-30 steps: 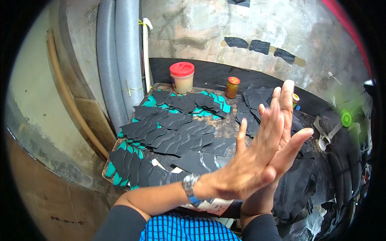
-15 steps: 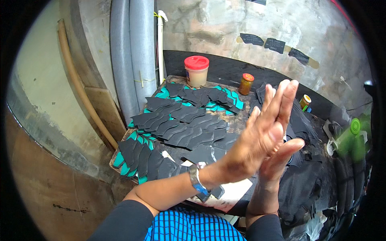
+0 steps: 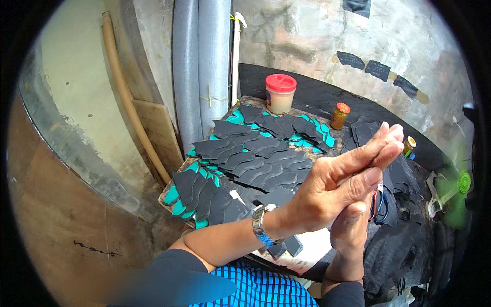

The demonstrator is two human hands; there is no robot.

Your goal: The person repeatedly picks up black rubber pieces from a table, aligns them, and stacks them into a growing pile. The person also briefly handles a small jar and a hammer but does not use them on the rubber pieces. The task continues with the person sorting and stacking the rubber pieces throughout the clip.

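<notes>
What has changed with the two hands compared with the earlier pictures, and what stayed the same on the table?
The left hand and right hand remain pressed palm to palm, but the fingers, spread and upright before, have closed together and tilted forward. Nothing was picked up or released. The dark cut pieces, the red-lidded jar and the small orange-lidded jar lie as before on the table.

A worn tabletop [image 3: 310,251] is carrying overlapping rows of dark and teal cut shoe pieces [image 3: 250,162]. At its far edge a red-lidded jar [image 3: 280,93] is standing, with a small orange-capped jar [image 3: 339,116] near it to the right. More dark pieces [image 3: 404,245] are piling up on the right side.
</notes>
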